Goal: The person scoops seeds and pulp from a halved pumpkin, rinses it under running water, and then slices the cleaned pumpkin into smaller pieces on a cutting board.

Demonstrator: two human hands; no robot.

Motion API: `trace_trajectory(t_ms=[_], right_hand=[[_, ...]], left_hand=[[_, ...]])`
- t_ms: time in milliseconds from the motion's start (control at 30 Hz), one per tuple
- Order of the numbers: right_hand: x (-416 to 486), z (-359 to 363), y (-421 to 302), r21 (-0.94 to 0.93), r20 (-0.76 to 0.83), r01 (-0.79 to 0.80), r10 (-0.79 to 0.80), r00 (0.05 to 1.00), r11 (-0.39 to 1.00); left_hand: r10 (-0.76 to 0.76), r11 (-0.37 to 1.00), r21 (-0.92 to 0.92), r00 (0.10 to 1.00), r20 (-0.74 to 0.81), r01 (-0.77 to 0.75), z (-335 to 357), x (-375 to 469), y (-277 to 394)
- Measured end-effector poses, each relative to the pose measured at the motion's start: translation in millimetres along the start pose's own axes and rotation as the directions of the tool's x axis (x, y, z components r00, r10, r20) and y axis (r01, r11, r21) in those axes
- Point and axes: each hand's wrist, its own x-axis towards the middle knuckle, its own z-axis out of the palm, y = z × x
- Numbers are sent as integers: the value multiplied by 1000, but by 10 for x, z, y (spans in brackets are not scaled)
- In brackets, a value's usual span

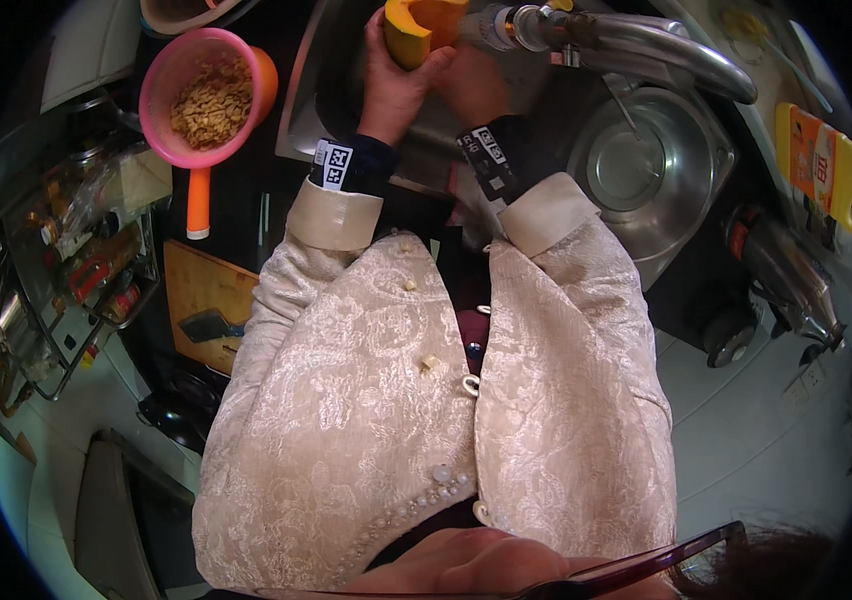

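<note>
A hollowed piece of orange pumpkin [408, 39] is at the top centre, over the metal sink [306, 112] and beside the outlet of the faucet [606, 37]. My left hand [396, 90] grips its near left side, thumb along the lower edge. Blurred and partly in shade, my right hand [473, 84] is close to the pumpkin's lower right, under the faucet's end; its fingertips are hidden, so whether it holds the piece is unclear.
On the left, a pink strainer [148, 112] holds pale flaky pieces over an orange handled vessel [199, 202]. Nearer lies a wooden board [193, 285] with a cleaver [202, 326]. To the right are a metal basin [685, 187], a steel flask [786, 270] and a yellow jug [820, 165].
</note>
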Motion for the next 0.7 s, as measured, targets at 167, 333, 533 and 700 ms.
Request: trace_trajectory(t_ms=[167, 333, 533, 700], right_hand=[[5, 51, 4, 3, -123, 58, -57, 991, 998], [-87, -49, 53, 605, 45, -97, 88, 995, 790], [-96, -13, 58, 189, -177, 87, -53, 983, 978], [-15, 65, 156, 152, -72, -42, 54, 996, 987]], left_hand=[[-112, 984, -146, 992, -50, 104, 14, -25, -29], [-66, 995, -71, 997, -40, 64, -143, 16, -105], [-10, 997, -73, 1000, -20, 8, 11, -24, -21], [36, 999, 34, 999, -18, -35, 50, -49, 39]])
